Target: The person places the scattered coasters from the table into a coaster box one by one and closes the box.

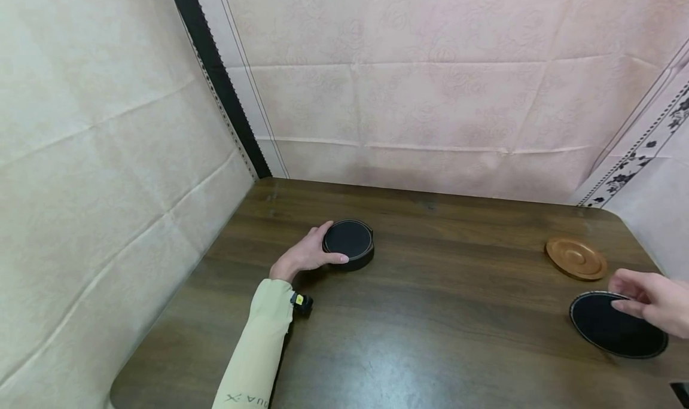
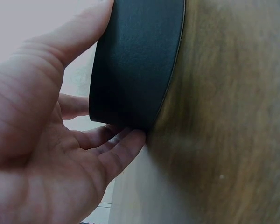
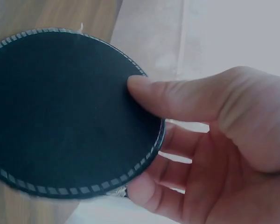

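Note:
Near the far left of the table, my left hand (image 1: 308, 255) grips a low, round black coaster holder (image 1: 348, 241) from its left side. Its smooth dark side wall (image 2: 133, 60) fills the top of the left wrist view, with the thumb on one side and fingers curling round the other. At the right, my right hand (image 1: 654, 301) pinches a round black coaster (image 1: 605, 325) by its edge. Pale stitching runs round that coaster (image 3: 74, 112) in the right wrist view; the thumb lies on its face and the fingers go behind.
A round brown wooden coaster (image 1: 577, 258) lies on the dark wood table (image 1: 441, 313), just beyond my right hand. Pale patterned cloth (image 1: 430, 104) hangs behind the table and along both sides. A small black object (image 1: 680, 391) shows at the lower right edge.

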Available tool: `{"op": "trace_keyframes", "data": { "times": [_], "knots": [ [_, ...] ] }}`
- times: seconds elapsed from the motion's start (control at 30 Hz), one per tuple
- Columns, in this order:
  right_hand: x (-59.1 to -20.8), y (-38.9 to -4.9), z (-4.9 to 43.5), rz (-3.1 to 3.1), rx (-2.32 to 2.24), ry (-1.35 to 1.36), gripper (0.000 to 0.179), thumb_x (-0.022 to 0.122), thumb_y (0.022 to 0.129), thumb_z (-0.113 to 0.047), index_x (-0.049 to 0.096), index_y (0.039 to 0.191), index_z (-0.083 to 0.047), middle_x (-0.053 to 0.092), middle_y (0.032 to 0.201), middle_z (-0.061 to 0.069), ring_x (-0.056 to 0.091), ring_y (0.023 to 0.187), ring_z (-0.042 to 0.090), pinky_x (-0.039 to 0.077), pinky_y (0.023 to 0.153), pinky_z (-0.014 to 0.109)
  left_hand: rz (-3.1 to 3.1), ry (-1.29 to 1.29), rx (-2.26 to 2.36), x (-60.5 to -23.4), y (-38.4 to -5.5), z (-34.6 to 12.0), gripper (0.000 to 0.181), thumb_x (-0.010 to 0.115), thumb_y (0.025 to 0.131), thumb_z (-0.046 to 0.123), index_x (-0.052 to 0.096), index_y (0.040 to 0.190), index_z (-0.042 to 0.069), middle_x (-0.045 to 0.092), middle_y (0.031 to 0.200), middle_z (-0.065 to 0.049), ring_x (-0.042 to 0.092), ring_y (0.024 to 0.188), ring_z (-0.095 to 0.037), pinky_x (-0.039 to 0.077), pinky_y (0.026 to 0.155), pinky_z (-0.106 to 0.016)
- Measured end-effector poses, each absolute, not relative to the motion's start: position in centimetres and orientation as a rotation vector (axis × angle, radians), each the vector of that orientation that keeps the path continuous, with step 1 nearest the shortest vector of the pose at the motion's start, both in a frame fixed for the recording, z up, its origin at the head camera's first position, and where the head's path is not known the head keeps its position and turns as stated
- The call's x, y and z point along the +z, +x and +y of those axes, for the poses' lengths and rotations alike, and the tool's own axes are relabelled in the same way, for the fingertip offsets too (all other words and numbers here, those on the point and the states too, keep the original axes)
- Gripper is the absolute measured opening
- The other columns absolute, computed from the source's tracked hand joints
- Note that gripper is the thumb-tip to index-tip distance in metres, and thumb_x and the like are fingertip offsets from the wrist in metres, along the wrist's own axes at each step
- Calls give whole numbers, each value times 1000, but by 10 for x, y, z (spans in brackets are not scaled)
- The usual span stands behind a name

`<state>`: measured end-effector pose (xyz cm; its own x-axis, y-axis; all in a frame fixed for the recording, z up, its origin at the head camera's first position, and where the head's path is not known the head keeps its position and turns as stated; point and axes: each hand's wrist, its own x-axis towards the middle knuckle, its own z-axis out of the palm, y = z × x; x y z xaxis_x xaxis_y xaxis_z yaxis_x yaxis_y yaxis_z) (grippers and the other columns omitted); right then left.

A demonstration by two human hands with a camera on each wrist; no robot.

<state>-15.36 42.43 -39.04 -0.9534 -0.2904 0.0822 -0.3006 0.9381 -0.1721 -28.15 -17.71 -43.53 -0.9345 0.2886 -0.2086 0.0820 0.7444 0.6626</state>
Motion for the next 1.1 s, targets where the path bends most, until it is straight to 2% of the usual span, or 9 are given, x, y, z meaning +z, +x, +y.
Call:
{"op": "trace_keyframes", "data": {
  "times": [0.13, 0.4, 0.77, 1.1],
  "knots": [
    [-385, -150, 411, -2921, 294, 515, 33, 80, 73, -3, 52, 80, -20, 41, 66, -23, 36, 57, -10, 31, 52, 20, 2647, 287, 989, -435, -280, -178, 109, 77, 76, 59, 16, 158, 22, 28, 155, -15, 41, 132, -32, 36, 111, -53],
    [-371, -155, 386, -2936, 282, 515, 26, 80, 77, -11, 57, 84, -21, 48, 70, -23, 39, 61, -11, 36, 55, 21, 2641, 288, 990, -434, -282, -178, 110, 76, 74, 62, 16, 158, 23, 28, 155, -14, 42, 131, -31, 37, 110, -53],
    [-361, -168, 354, -2910, 356, 592, 26, 77, 83, -15, 55, 84, -29, 47, 70, -19, 40, 64, -8, 34, 56, 21, 2638, 283, 1000, -435, -282, -178, 109, 77, 75, 59, 17, 158, 22, 29, 154, -15, 43, 129, -32, 38, 109, -52],
    [-357, -187, 315, -2807, 474, 717, 25, 78, 82, -13, 58, 89, -26, 52, 72, -18, 44, 66, -8, 37, 57, 20, 2643, 283, 996, -436, -282, -178, 109, 77, 75, 60, 16, 158, 24, 30, 153, -14, 43, 128, -31, 39, 108, -52]
  ]
}}
